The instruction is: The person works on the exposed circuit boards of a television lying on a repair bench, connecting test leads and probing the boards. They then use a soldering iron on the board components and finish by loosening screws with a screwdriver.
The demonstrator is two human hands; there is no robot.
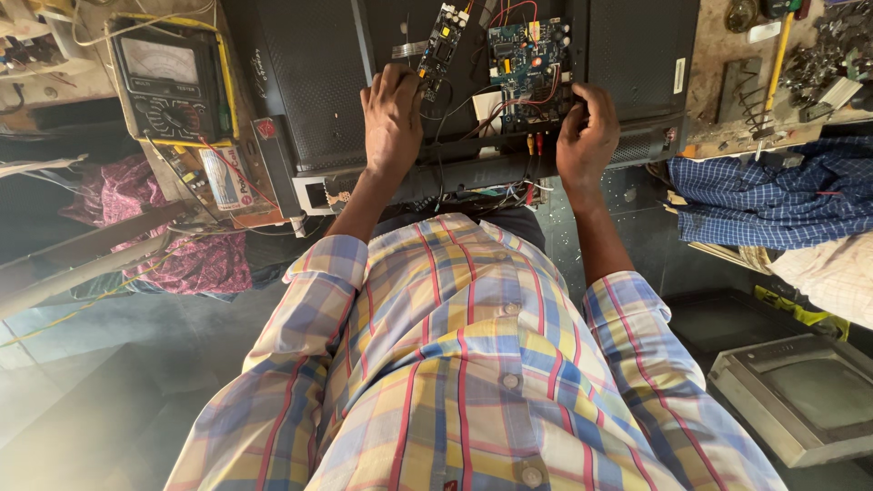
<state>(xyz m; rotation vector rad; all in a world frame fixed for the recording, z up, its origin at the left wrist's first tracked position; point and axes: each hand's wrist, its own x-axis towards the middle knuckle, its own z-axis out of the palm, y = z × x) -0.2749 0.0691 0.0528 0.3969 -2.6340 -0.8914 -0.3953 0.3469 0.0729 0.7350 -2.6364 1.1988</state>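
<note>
A black flat-screen television back panel [318, 91] lies on the bench in front of me, opened up. A blue circuit board [527, 59] with red wires sits in its middle, and a narrow dark board [441, 41] lies to the left of it. My left hand [393, 118] rests palm down on the panel just below the narrow board. My right hand [587, 136] is curled at the lower right corner of the blue board, fingers bent over wires and connectors there; what it grips is hidden.
An analogue multimeter [168, 77] in a yellow frame stands at the left. Tools and metal parts [818, 55] crowd the bench at the right. A person in a blue checked shirt [764, 186] sits to the right. An old grey monitor [800, 391] lies on the floor.
</note>
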